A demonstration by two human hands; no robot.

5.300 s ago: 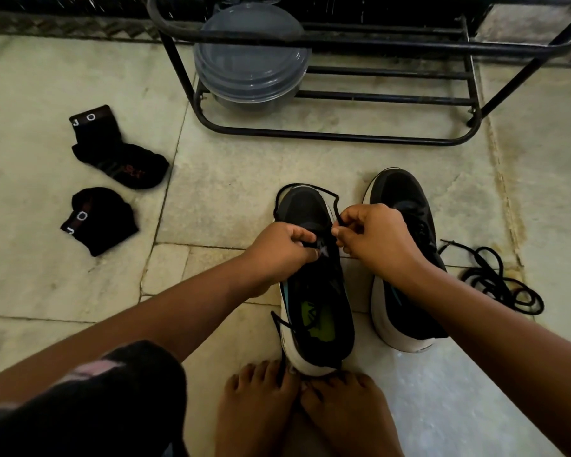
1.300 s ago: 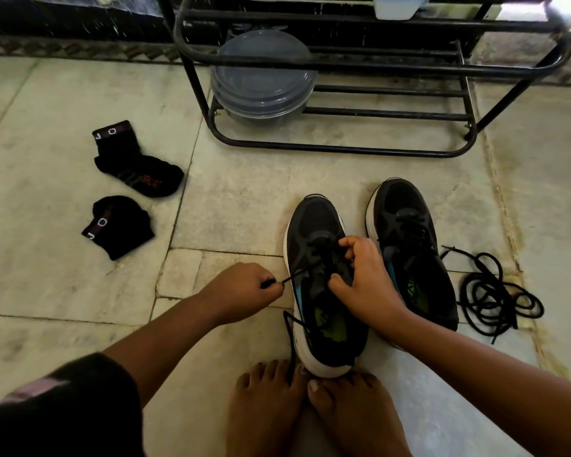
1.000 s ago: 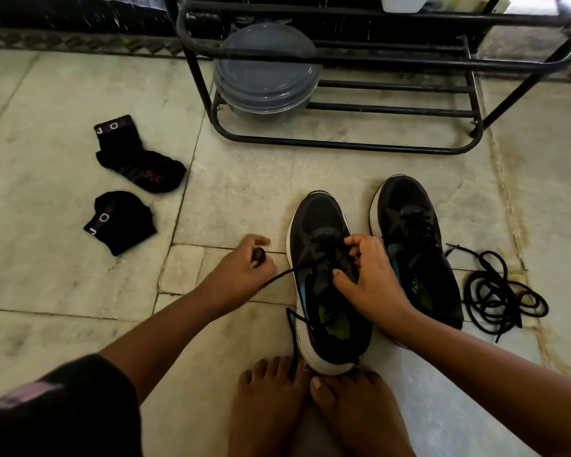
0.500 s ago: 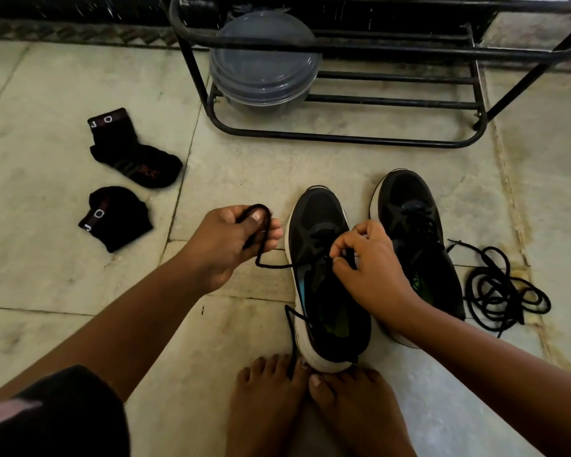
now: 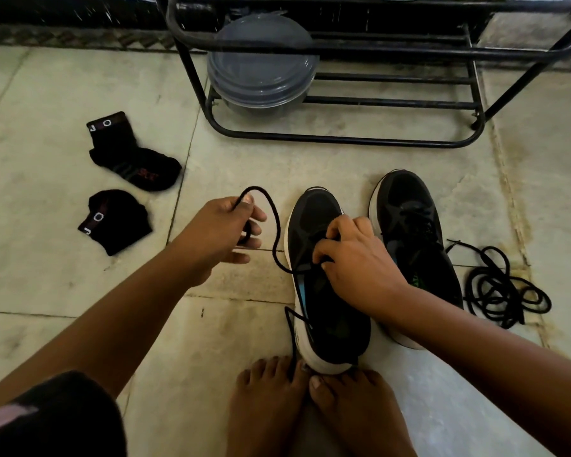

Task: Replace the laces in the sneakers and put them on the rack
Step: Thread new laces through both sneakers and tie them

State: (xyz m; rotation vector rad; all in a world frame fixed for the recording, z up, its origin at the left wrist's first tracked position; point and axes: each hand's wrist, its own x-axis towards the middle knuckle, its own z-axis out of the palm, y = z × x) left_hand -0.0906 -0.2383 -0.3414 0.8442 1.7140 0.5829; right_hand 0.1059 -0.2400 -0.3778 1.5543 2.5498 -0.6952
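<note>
Two black sneakers with white soles stand side by side on the stone floor. The left sneaker [image 5: 314,222] sits between my bare feet [image 5: 314,410], its heel at my toes. My left hand [image 5: 221,232] pinches a black lace [image 5: 275,222] that loops up and runs down into the sneaker's eyelets. My right hand [image 5: 353,258] rests on the tongue and pinches the lace at the eyelets. The right sneaker [image 5: 409,219] is laced. A black metal rack [image 5: 343,140] stands beyond them.
A loose coil of black lace [image 5: 501,288] lies right of the sneakers. Two black socks [image 5: 129,156] [image 5: 112,219] lie on the floor at left. A grey lidded plastic container [image 5: 261,67] sits on the rack's lower left bars.
My left hand has drawn the lace out to the left and upward, forming a longer loop. My right hand has lowered onto the eyelets. The sneakers have not moved.
</note>
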